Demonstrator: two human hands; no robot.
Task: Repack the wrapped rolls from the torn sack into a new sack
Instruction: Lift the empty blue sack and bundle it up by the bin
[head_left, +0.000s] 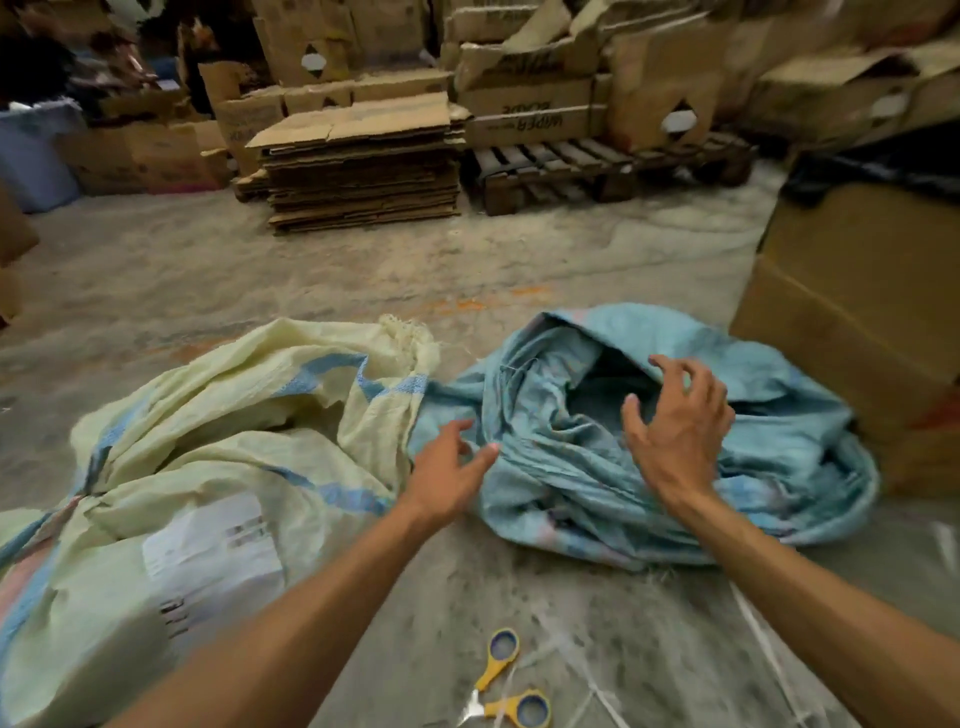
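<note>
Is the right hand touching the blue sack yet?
Cannot tell. In the head view the right hand is spread over the blue sack opening, fingers curled; motion blur hides any contact.

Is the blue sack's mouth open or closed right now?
Open. The blue sack lies crumpled on the floor with a dark gap at its mouth; the right hand hovers there, fingers spread. Contents: cannot tell.
</note>
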